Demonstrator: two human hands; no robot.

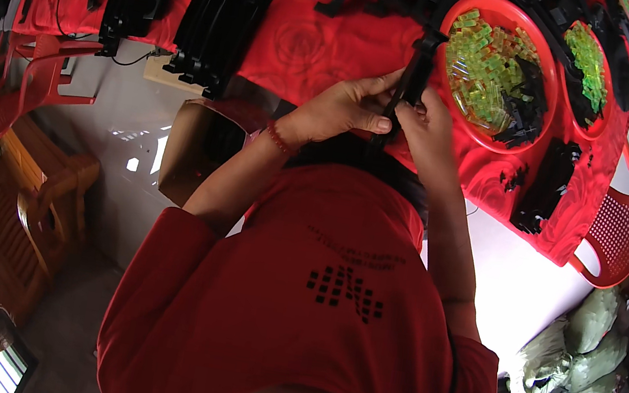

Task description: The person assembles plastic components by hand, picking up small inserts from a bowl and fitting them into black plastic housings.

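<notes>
The left hand [342, 110] has its fingers closed round a long narrow black plastic bar [416, 74], tilted at the near edge of the red-cloth-covered bench [298, 42]. The right hand [430, 129] has its fingers curled in against it; whether they grip the bar or a small part, I cannot tell. This bar seems mid-work. Many translucent yellow-green plastic blocks [480, 58] lie unused in the round red plastic basin [494, 145]; the stacked black plastic bars [223, 21] may be finished or waiting
</notes>
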